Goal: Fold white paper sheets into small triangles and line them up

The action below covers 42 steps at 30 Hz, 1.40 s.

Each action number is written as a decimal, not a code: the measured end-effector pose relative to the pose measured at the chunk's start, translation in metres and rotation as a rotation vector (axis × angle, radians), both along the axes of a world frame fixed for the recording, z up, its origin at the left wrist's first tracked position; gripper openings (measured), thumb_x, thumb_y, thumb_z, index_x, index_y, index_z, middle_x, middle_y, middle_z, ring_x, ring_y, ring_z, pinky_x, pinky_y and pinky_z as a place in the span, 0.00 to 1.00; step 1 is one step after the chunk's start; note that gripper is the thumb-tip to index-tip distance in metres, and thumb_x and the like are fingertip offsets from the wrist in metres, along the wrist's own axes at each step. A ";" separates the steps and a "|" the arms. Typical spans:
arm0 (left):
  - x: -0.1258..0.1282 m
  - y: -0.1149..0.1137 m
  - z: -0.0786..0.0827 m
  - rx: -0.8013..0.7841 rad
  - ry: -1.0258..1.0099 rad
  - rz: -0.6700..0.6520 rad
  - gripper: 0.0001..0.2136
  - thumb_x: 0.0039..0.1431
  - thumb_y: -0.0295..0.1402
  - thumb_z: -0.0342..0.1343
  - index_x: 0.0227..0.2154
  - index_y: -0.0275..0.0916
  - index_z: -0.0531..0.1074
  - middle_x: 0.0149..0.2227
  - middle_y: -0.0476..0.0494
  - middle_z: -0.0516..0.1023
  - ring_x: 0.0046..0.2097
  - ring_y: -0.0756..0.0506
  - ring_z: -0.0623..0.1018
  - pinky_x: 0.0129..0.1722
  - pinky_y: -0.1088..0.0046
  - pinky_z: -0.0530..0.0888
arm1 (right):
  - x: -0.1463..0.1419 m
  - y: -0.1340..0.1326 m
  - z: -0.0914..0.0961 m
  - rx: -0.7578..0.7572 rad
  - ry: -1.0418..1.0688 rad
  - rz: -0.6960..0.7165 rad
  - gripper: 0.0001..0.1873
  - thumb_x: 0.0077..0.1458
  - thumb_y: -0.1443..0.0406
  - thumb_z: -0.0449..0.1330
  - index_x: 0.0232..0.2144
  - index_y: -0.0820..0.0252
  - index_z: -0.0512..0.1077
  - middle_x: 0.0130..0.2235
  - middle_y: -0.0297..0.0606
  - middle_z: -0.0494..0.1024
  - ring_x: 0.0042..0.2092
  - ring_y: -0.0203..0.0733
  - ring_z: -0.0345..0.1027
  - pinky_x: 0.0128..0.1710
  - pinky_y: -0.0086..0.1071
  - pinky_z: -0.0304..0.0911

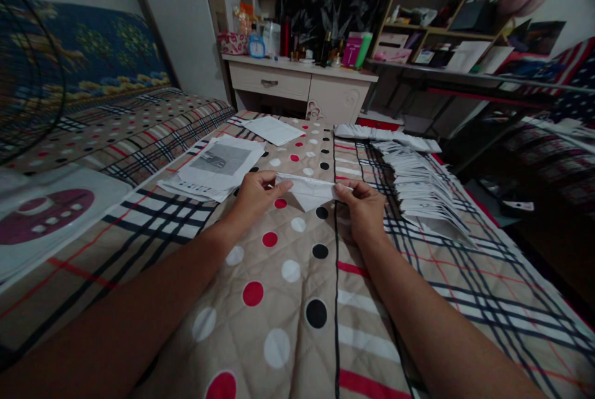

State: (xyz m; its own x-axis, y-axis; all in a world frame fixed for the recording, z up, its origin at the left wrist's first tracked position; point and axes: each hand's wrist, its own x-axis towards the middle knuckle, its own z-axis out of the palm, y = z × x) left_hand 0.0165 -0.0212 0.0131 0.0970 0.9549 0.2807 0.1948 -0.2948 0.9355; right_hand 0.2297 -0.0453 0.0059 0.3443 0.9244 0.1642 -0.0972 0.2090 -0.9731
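Observation:
A folded white sheet of paper (309, 191) is stretched between my two hands above the dotted bedspread (297, 300). Its lower edge comes to a point near the middle. My left hand (263, 194) pinches its left end between thumb and fingers. At the opposite end, my right hand (362, 201) grips the paper in the same way. Left of my hands lies a stack of printed sheets (218, 163) with a grey picture on top. To the right stands a long row of folded papers (423, 182), packed closely together.
Beyond my hands lies a blank white sheet (274, 131). A white plastic bag (106, 191) with a purple print rests at the far left, near a fan guard (60, 77). Past the bed stand a white dresser (269, 80) and a shelf unit (432, 33) holding small items.

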 end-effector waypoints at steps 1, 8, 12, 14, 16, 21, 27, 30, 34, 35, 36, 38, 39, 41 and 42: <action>0.001 -0.001 0.001 -0.009 -0.017 -0.015 0.13 0.49 0.40 0.65 0.31 0.33 0.79 0.30 0.44 0.80 0.31 0.48 0.77 0.30 0.74 0.73 | 0.000 0.000 0.000 -0.008 0.011 0.013 0.11 0.37 0.61 0.72 0.25 0.60 0.78 0.22 0.31 0.75 0.23 0.33 0.64 0.22 0.27 0.57; 0.001 -0.005 0.006 0.015 -0.028 -0.066 0.18 0.44 0.37 0.69 0.37 0.32 0.79 0.33 0.43 0.82 0.30 0.48 0.78 0.28 0.75 0.76 | -0.001 -0.004 0.003 -0.031 0.011 0.096 0.12 0.38 0.60 0.72 0.25 0.60 0.77 0.21 0.31 0.74 0.21 0.31 0.62 0.19 0.25 0.55; -0.001 -0.004 0.005 -0.006 -0.045 -0.079 0.18 0.47 0.38 0.68 0.39 0.32 0.79 0.31 0.43 0.80 0.26 0.50 0.77 0.24 0.77 0.75 | -0.002 -0.004 0.002 -0.067 -0.055 0.113 0.14 0.38 0.58 0.72 0.27 0.60 0.77 0.21 0.31 0.74 0.19 0.30 0.59 0.16 0.25 0.52; -0.001 -0.004 0.005 -0.012 -0.047 -0.085 0.19 0.47 0.38 0.67 0.40 0.32 0.78 0.31 0.43 0.81 0.27 0.49 0.78 0.24 0.77 0.76 | -0.001 -0.004 0.001 -0.070 -0.051 0.127 0.14 0.38 0.58 0.72 0.26 0.60 0.77 0.21 0.32 0.74 0.19 0.31 0.60 0.17 0.25 0.54; -0.001 -0.004 0.005 -0.013 -0.079 -0.112 0.21 0.47 0.37 0.68 0.44 0.33 0.77 0.34 0.42 0.81 0.29 0.48 0.79 0.27 0.75 0.78 | 0.000 -0.002 -0.001 -0.073 -0.016 0.132 0.14 0.38 0.58 0.73 0.26 0.60 0.77 0.22 0.32 0.75 0.20 0.32 0.62 0.17 0.25 0.56; -0.003 -0.005 0.008 0.005 -0.090 -0.179 0.26 0.44 0.33 0.69 0.49 0.34 0.74 0.42 0.38 0.81 0.37 0.45 0.81 0.36 0.72 0.79 | 0.004 0.001 -0.003 -0.093 0.051 0.111 0.15 0.37 0.58 0.73 0.27 0.60 0.77 0.24 0.34 0.77 0.23 0.36 0.68 0.20 0.28 0.63; -0.003 -0.005 0.006 0.028 -0.077 -0.197 0.26 0.43 0.29 0.68 0.49 0.32 0.74 0.47 0.36 0.79 0.41 0.44 0.80 0.40 0.71 0.78 | 0.004 0.001 -0.003 -0.095 0.024 0.095 0.14 0.37 0.59 0.73 0.26 0.60 0.76 0.23 0.33 0.76 0.23 0.36 0.68 0.20 0.28 0.62; 0.000 -0.004 0.004 0.025 -0.104 -0.238 0.29 0.42 0.27 0.67 0.51 0.33 0.72 0.48 0.36 0.79 0.43 0.44 0.80 0.42 0.70 0.77 | 0.003 0.001 -0.003 -0.098 0.025 0.075 0.15 0.37 0.58 0.73 0.27 0.60 0.76 0.23 0.33 0.76 0.22 0.36 0.67 0.19 0.28 0.60; 0.004 -0.005 0.002 0.025 -0.146 -0.248 0.29 0.42 0.27 0.67 0.51 0.34 0.71 0.48 0.36 0.78 0.45 0.45 0.79 0.43 0.71 0.77 | 0.002 0.000 -0.002 -0.087 0.011 0.065 0.15 0.37 0.58 0.72 0.26 0.59 0.76 0.21 0.32 0.75 0.21 0.34 0.64 0.18 0.27 0.57; 0.004 -0.006 0.002 0.028 -0.145 -0.237 0.28 0.42 0.27 0.67 0.50 0.34 0.71 0.48 0.36 0.77 0.45 0.45 0.79 0.44 0.71 0.76 | 0.002 0.000 -0.002 -0.086 0.002 0.068 0.14 0.37 0.58 0.72 0.26 0.59 0.76 0.21 0.31 0.74 0.20 0.34 0.63 0.17 0.27 0.55; 0.005 -0.006 0.002 0.033 -0.139 -0.221 0.26 0.44 0.28 0.66 0.50 0.34 0.71 0.49 0.36 0.77 0.46 0.45 0.79 0.44 0.71 0.76 | 0.002 -0.001 -0.002 -0.082 -0.008 0.071 0.14 0.38 0.58 0.72 0.26 0.59 0.76 0.21 0.31 0.74 0.20 0.33 0.62 0.17 0.27 0.54; 0.005 -0.006 0.002 0.046 -0.119 -0.178 0.23 0.47 0.28 0.64 0.48 0.33 0.72 0.48 0.37 0.78 0.46 0.45 0.78 0.44 0.72 0.76 | 0.001 -0.001 -0.001 -0.061 -0.035 0.072 0.13 0.39 0.58 0.72 0.26 0.59 0.76 0.22 0.32 0.75 0.21 0.33 0.62 0.18 0.27 0.56; 0.005 -0.006 0.002 0.054 -0.105 -0.152 0.21 0.48 0.29 0.63 0.48 0.33 0.72 0.47 0.37 0.78 0.45 0.45 0.78 0.44 0.73 0.76 | 0.001 -0.001 -0.002 -0.045 -0.051 0.072 0.13 0.39 0.58 0.72 0.26 0.60 0.77 0.23 0.32 0.75 0.22 0.33 0.63 0.20 0.27 0.57; 0.004 -0.005 0.001 0.066 -0.073 -0.097 0.18 0.52 0.31 0.61 0.46 0.33 0.73 0.44 0.39 0.79 0.42 0.47 0.79 0.40 0.74 0.75 | -0.001 -0.001 -0.002 -0.018 -0.079 0.079 0.12 0.39 0.59 0.72 0.24 0.60 0.76 0.25 0.33 0.76 0.24 0.34 0.65 0.24 0.28 0.61; 0.003 -0.005 0.001 0.068 -0.057 -0.071 0.16 0.53 0.32 0.60 0.45 0.34 0.74 0.43 0.39 0.80 0.40 0.47 0.79 0.37 0.75 0.75 | -0.002 -0.001 -0.002 -0.009 -0.089 0.088 0.12 0.39 0.60 0.72 0.24 0.60 0.76 0.25 0.33 0.76 0.25 0.34 0.66 0.25 0.28 0.62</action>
State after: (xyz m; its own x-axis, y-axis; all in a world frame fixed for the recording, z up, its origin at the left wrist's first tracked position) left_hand 0.0193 -0.0259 0.0140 0.1461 0.9246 0.3517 0.1179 -0.3693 0.9218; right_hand 0.2279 -0.0468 0.0042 0.2461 0.9521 0.1815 -0.0281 0.1942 -0.9806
